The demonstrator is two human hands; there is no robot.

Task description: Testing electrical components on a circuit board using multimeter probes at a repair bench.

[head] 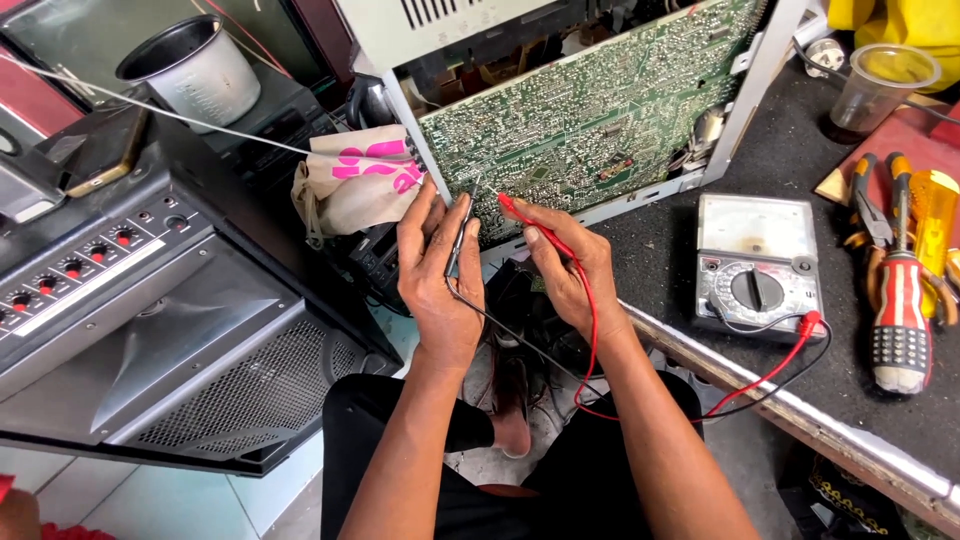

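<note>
**Probes held to the board**

A black probe [460,228] is pinched in the closed left hand [437,270], its tip set against the green board [600,120]. A red probe [525,222] is gripped by the closed right hand [570,265], touching the board's lower edge. A meter [757,262] lies on the desk [660,250].

Your left hand [437,275] and right hand [570,268] are bare, with no gloves, rings or watch, and both forearms are bare to the elbow. Below the hands, your legs are in black trousers [560,490].
</note>
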